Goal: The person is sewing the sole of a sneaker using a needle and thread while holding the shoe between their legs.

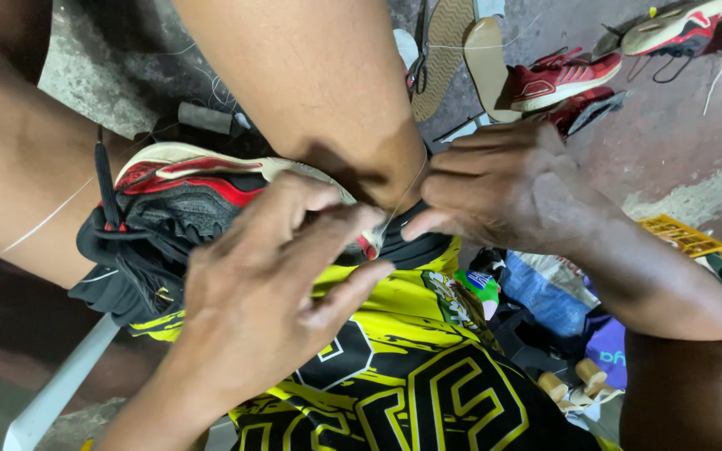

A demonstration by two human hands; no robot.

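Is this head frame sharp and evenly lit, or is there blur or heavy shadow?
Head view: left hand and right hand sharp enough; the black and red shoe sits in deep shadow under the knee; floor shoes evenly lit, no glare.

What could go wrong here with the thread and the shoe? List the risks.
1. The thin thread runs taut between the left hand and right hand, close to the fingers; it might cut into skin or snap.
2. The black-and-red shoe is only wedged between the knees, so it could slip.
3. Its loose black laces dangle near the work and might tangle with the thread.
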